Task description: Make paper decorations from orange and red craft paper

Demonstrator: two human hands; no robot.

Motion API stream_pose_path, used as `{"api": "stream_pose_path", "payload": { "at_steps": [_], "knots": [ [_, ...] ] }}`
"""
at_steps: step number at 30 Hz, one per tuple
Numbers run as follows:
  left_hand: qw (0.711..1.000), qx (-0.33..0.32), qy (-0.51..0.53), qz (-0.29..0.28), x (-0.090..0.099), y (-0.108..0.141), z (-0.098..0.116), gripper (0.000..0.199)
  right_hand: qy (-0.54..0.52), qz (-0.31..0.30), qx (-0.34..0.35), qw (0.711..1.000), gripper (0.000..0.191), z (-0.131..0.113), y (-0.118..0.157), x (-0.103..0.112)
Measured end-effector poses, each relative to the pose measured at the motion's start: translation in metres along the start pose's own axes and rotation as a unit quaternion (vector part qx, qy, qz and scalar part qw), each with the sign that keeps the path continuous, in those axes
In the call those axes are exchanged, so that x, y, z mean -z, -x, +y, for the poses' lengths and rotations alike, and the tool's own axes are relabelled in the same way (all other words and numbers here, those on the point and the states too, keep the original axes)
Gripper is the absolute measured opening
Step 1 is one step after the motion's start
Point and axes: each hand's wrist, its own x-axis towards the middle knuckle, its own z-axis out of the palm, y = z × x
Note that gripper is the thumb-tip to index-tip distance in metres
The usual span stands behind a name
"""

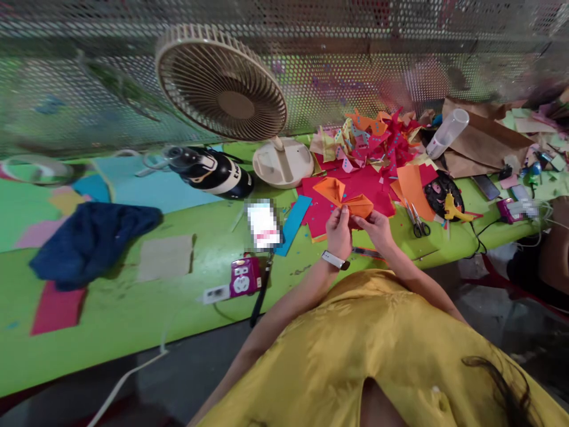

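Both my hands hold a folded orange paper piece [359,205] shaped like a bow, above red paper sheets [317,213] on the green table. My left hand [339,231], with a watch at its wrist, is closed on the lower middle of the piece. Closed on its right part is my right hand [377,228]. Scissors [418,222] lie to the right of my right hand, beside a flat orange sheet [415,190]. Behind the hands rises a pile of red, orange and yellow folded paper pieces [377,142].
A beige fan [235,104] and a black bottle [217,172] stand at the back left. A lit phone [264,224], a purple power socket [245,277] and a blue cloth [89,243] lie left. A yellow glue gun [454,209] and its cord lie right.
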Motion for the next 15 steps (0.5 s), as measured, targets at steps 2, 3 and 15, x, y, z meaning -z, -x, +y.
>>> {"api": "stream_pose_path", "payload": {
  "at_steps": [2,3,15],
  "knots": [
    [1.000,-0.001,0.019,0.004,-0.003,0.002,0.000,0.030,-0.005,0.006,-0.004,1.000,0.045,0.001,0.000,0.003],
    [1.000,-0.003,0.027,0.008,-0.004,0.002,0.000,0.031,-0.011,0.012,-0.003,1.000,0.044,0.002,0.000,0.004],
    [0.998,0.052,0.027,-0.015,0.006,0.002,-0.006,0.024,-0.067,0.060,-0.017,0.996,0.047,0.016,0.006,0.014]
  ]
}}
